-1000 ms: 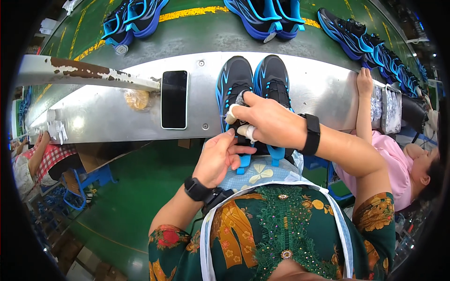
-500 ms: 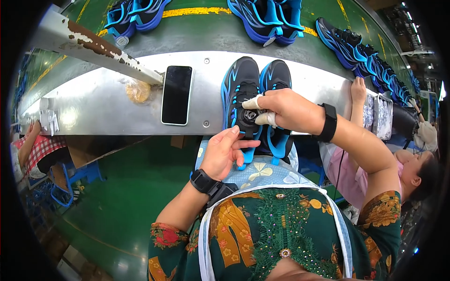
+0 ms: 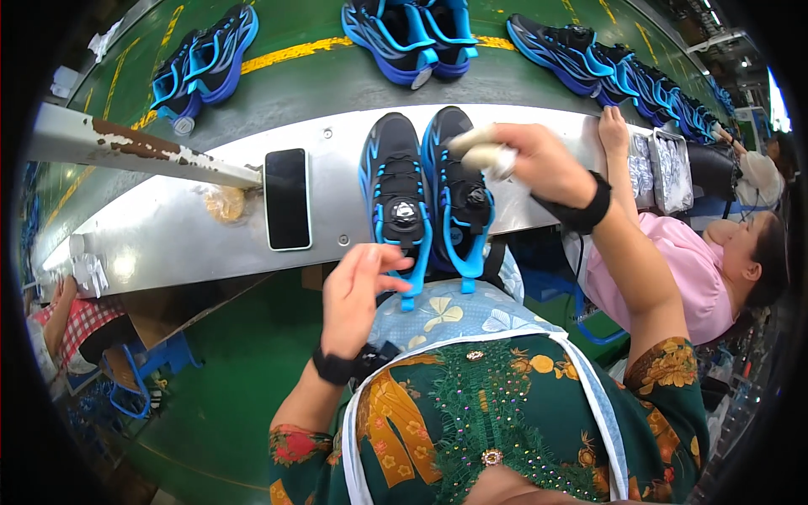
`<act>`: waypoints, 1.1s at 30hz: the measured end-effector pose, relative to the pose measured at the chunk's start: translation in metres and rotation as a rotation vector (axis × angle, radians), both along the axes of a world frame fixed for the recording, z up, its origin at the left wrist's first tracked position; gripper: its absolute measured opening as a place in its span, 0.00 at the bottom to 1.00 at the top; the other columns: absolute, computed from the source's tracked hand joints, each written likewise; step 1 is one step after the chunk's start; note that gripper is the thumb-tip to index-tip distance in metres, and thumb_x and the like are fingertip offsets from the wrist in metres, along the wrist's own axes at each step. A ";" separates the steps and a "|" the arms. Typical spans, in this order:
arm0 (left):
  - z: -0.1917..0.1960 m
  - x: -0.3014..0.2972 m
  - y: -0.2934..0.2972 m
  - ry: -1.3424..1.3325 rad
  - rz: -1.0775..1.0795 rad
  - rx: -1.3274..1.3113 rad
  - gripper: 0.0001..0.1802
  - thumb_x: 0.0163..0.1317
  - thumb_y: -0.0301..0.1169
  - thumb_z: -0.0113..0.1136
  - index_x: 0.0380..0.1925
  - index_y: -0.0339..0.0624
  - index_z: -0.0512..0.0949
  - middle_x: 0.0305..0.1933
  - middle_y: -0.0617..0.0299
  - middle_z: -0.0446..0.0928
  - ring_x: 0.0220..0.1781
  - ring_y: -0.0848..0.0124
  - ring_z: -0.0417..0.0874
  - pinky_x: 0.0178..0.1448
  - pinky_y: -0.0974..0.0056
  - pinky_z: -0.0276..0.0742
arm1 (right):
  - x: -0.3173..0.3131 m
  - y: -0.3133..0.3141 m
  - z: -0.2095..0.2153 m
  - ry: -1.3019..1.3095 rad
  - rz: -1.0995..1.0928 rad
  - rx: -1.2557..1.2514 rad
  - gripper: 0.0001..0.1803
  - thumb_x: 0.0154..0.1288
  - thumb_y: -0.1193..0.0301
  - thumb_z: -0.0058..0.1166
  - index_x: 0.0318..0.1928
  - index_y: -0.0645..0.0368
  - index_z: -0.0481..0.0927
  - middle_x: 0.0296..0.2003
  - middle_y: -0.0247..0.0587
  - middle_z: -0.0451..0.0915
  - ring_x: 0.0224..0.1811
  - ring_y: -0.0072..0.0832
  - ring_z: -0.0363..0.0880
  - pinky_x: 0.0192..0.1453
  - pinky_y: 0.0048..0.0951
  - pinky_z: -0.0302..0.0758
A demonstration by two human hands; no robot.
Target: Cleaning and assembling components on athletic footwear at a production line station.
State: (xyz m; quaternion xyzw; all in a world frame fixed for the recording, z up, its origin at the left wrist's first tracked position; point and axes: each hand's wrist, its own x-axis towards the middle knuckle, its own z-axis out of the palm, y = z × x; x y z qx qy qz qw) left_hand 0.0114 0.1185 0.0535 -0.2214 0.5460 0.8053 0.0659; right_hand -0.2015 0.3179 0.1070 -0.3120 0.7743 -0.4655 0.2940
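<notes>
Two black and blue sneakers stand side by side before me, toes away, heels over the metal ledge's near edge. On the tongue of the left sneaker (image 3: 391,160) is a shiny round dial (image 3: 404,212); the right sneaker (image 3: 438,139) carries a darker dial (image 3: 475,198). Beside the left sneaker's heel is my left hand (image 3: 349,295), empty, fingers apart; I cannot tell whether its fingertips touch the shoe. Over the right sneaker's outer side hangs my right hand (image 3: 547,164), slightly blurred, with pale covers on two outstretched fingers and nothing visibly held.
A phone (image 3: 288,202) lies on the metal ledge (image 3: 332,194), near a chipped white post (image 3: 168,156). Beyond, a green conveyor (image 3: 303,29) carries more sneakers (image 3: 404,42). At right, a person in pink (image 3: 673,269) rests a hand near silver-lined trays (image 3: 671,172); another person's checkered sleeve (image 3: 88,324) shows left.
My right hand has lifted off the left sneaker's dial and moved right. My left hand has come away from its tongue. The view has shifted, and the conveyor sneakers appear further left.
</notes>
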 end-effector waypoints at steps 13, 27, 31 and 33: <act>-0.005 -0.044 0.060 0.100 -0.400 -1.044 0.46 0.59 0.33 0.63 0.74 0.42 0.49 0.22 0.44 0.77 0.24 0.47 0.80 0.30 0.50 0.72 | 0.036 0.032 -0.062 0.400 0.030 -0.048 0.20 0.58 0.64 0.65 0.52 0.52 0.81 0.31 0.47 0.77 0.34 0.45 0.78 0.39 0.39 0.75; 0.010 -0.046 0.054 0.114 -0.476 -1.101 0.34 0.64 0.39 0.60 0.68 0.44 0.62 0.26 0.42 0.78 0.28 0.45 0.80 0.36 0.51 0.74 | 0.011 0.074 -0.064 -0.042 -0.163 -0.104 0.13 0.66 0.69 0.59 0.50 0.60 0.82 0.40 0.37 0.84 0.39 0.21 0.78 0.45 0.25 0.75; 0.051 -0.034 0.040 -0.030 -0.327 -0.638 0.19 0.72 0.36 0.49 0.53 0.32 0.76 0.40 0.49 0.83 0.33 0.65 0.84 0.27 0.68 0.76 | 0.018 0.089 -0.069 -0.019 -0.110 0.038 0.17 0.67 0.72 0.57 0.57 0.57 0.79 0.48 0.36 0.82 0.47 0.21 0.77 0.54 0.26 0.73; 0.046 -0.040 0.044 -0.218 -0.304 0.029 0.21 0.74 0.36 0.45 0.56 0.28 0.71 0.51 0.49 0.79 0.37 0.67 0.84 0.26 0.71 0.74 | 0.019 0.076 -0.052 -0.071 -0.033 -0.007 0.21 0.66 0.73 0.58 0.60 0.54 0.78 0.48 0.39 0.80 0.45 0.24 0.77 0.52 0.27 0.73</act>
